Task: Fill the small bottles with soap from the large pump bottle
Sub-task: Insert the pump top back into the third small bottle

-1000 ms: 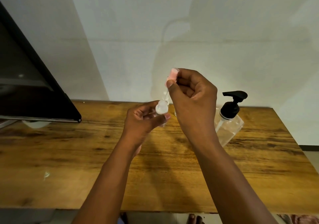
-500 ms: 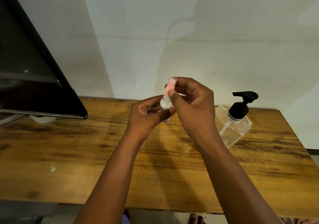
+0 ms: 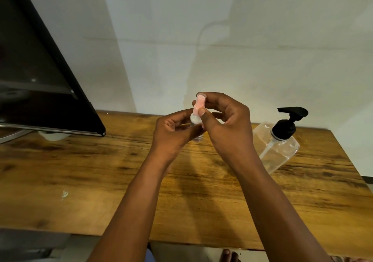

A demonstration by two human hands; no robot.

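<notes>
Pink cap (image 3: 199, 104) now down onto small bottle (image 3: 195, 120)

The small clear plastic bottle (image 3: 196, 123) sits between the left hand (image 3: 173, 134) and right hand (image 3: 228, 128), above the brown wooden table (image 3: 80, 181). The large clear pump bottle (image 3: 279, 144) stands on the table just right of the right hand. The black flat monitor (image 3: 40, 92) stands well left of the left hand.

Both your forearms rose from the lower edge and met at centre, bare to the wrist. Your left hand (image 3: 171, 132) was curled, fingers and thumb closed around the small bottle (image 3: 195, 120). Your right hand (image 3: 226, 126) sat just beside it and slightly higher, thumb and forefinger pinching the pink cap (image 3: 199, 103), remaining fingers bent.
</notes>
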